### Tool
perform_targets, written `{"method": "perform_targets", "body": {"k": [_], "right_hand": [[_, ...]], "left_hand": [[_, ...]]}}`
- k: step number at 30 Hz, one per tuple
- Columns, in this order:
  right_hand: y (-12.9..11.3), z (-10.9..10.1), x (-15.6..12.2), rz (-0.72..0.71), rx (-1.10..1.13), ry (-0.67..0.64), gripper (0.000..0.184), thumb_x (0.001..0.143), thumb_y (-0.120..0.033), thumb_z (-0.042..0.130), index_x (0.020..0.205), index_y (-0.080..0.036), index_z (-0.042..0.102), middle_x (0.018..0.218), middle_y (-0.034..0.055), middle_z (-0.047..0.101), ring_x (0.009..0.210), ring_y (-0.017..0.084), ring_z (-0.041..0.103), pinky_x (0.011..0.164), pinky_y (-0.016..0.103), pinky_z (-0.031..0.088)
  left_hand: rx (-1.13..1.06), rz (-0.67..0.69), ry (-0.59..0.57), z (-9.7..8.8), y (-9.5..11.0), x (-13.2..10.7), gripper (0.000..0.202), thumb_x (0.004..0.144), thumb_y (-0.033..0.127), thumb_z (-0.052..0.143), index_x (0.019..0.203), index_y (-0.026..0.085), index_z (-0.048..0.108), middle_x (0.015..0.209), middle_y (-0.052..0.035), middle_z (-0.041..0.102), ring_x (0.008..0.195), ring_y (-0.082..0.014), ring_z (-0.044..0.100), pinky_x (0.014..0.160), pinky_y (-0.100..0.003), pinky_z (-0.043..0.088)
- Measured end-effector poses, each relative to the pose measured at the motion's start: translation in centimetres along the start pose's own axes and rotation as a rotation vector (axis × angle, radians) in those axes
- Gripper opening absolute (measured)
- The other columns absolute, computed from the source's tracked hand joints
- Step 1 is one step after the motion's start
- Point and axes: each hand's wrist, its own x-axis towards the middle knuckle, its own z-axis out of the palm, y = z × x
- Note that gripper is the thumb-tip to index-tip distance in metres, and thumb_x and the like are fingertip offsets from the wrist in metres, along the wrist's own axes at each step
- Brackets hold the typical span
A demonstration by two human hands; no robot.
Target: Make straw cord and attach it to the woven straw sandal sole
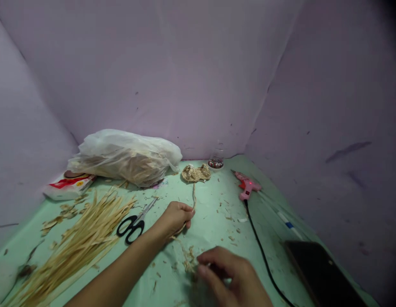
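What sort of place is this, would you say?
Probably a makeshift craft workspace: a green-covered table screened by lilac sheets, with a pink glue gun, black scissors and a pile of dried straw strips. The left hand grips a braided cord.

No writing is showing legibly; the red-and-white packet (68, 186) lying far beyond the left hand (175, 217) is carrying blurred print.
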Motion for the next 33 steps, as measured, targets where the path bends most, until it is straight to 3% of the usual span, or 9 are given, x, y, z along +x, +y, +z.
{"method": "perform_targets", "body": {"k": [4,10,14,17,20,22,28,31,33], "right_hand": [[-2.2,-4.0,5.4,-0.002,-0.224,0.052,0.023,0.076,-0.037,0.055,0.083,-0.024,0.072,0.077,0.0048,0.07,0.066,0.02,0.061,0.059,0.029,0.043],[-2.8,-7.6,18.9,-0.077,-0.789,0.269,0.032,0.07,-0.011,0.052,0.096,-0.017,0.07,0.083,0.0101,0.071,0.076,0.022,0.063,0.061,0.027,0.039],[-0.6,-8.1,24.7,-0.211,-0.91,0.12,0.048,0.063,-0.001,0.053,0.107,-0.014,0.066,0.109,0.0143,0.065,0.096,0.023,0.06,0.076,0.025,0.041],[1.0,-8.2,26.7,-0.333,-0.951,-0.058,0.047,0.06,0.0,0.056,0.1,-0.021,0.069,0.113,0.0071,0.065,0.096,0.018,0.06,0.077,0.02,0.04],[1.6,-8.6,27.2,-0.373,-0.979,-0.129,0.033,0.061,-0.003,0.056,0.083,-0.022,0.072,0.086,0.0028,0.072,0.079,0.016,0.062,0.068,0.019,0.041],[1.2,-9.0,26.8,-0.366,-0.988,-0.079,0.023,0.064,-0.006,0.055,0.073,-0.02,0.071,0.072,0.0024,0.07,0.069,0.015,0.061,0.062,0.02,0.039],[-1.6,-10.0,21.6,-0.3,-0.947,0.361,0.023,0.08,-0.025,0.047,0.076,-0.014,0.066,0.066,0.0074,0.064,0.059,0.016,0.054,0.053,0.025,0.032],[-1.6,-9.4,17.3,-0.343,-0.799,0.57,0.022,0.08,-0.028,0.048,0.079,-0.014,0.065,0.069,0.007,0.062,0.06,0.016,0.053,0.056,0.026,0.036],[-0.7,-8.0,14.1,-0.442,-0.628,0.605,0.018,0.077,-0.028,0.054,0.078,-0.015,0.066,0.071,0.006,0.061,0.061,0.017,0.054,0.059,0.026,0.04]], "left_hand": [[0.029,0.023,-0.041,0.1,-0.3,-0.3,0.013,0.069,0.02,0.058,0.058,0.014,0.054,0.034,0.0041,0.046,0.027,-0.0039,0.024,0.036,-0.021,0.011],[0.053,0.017,-0.072,-0.2,-0.2,0.2,0.018,0.073,0.017,0.051,0.055,0.015,0.051,0.034,0.0036,0.046,0.027,-0.0047,0.024,0.035,-0.022,0.012],[0.058,0.024,-0.068,0.0,-0.7,0.9,0.019,0.072,0.016,0.052,0.053,0.015,0.05,0.034,0.0032,0.046,0.027,-0.0048,0.024,0.036,-0.022,0.011],[0.051,0.017,-0.064,0.0,-1.1,1.3,0.015,0.071,0.017,0.053,0.056,0.014,0.051,0.034,0.0033,0.046,0.027,-0.0047,0.023,0.036,-0.022,0.012],[0.04,0.009,-0.07,-0.1,-1.3,1.5,0.009,0.07,0.018,0.053,0.062,0.014,0.054,0.036,0.0033,0.047,0.028,-0.0052,0.025,0.036,-0.021,0.013],[0.045,0.01,-0.082,-0.2,-1.4,1.7,0.008,0.07,0.02,0.053,0.065,0.014,0.055,0.038,0.0031,0.048,0.028,-0.0056,0.026,0.035,-0.022,0.014],[0.173,0.018,-0.166,-0.8,-0.7,1.0,0.011,0.068,0.021,0.049,0.067,0.013,0.058,0.037,0.0054,0.045,0.03,-0.0064,0.028,0.036,-0.021,0.018],[0.332,0.016,-0.321,-2.6,1.0,-1.7,0.008,0.056,0.012,0.052,0.056,0.013,0.06,0.036,0.0042,0.045,0.035,-0.0085,0.037,0.04,-0.021,0.027],[0.48,0.045,-0.41,-4.5,2.5,-4.4,0.007,0.051,0.009,0.056,0.052,0.012,0.062,0.041,0.0033,0.051,0.042,-0.0088,0.042,0.043,-0.02,0.028]]}}
